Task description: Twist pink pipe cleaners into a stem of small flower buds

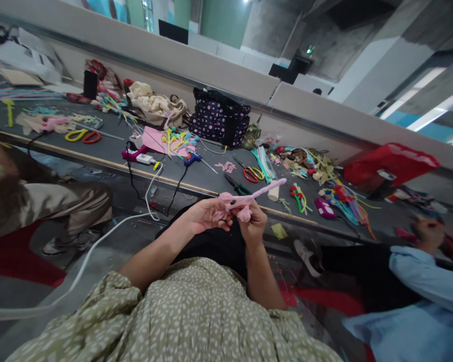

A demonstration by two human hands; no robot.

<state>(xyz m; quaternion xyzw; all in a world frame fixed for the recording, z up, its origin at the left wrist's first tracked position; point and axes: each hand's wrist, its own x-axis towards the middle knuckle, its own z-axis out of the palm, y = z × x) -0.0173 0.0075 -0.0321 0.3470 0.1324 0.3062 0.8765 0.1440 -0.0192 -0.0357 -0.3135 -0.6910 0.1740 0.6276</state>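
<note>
Sitting low, facing a long dark table (211, 176). Holding a pink chenille stem piece (245, 201) up in front of the lap, just short of the table edge. Left hand (207, 215) curling round the piece's left end, fingers closed on the fuzzy coil. Right hand (253, 221) pinching the middle, fingers folded tight over a small pink loop hanging below; one straight end sticking out up and to the right, over the table edge.

Lying on the table behind the hands: red-handled scissors (251, 173), green-handled pliers (237, 187), a bundle of pale green stems (265, 163), and a mixed heap of coloured stems (343, 198) further right. Standing against the wall, a dark dotted bag (219, 118). Trailing off the table edge to the floor, a white cable (98, 246). Resting at the far right, a red bag (390, 163).

Sitting at the left, a person in brown trousers (60, 201); at the right, a person in a light blue sleeve (426, 281), hand near the table.
</note>
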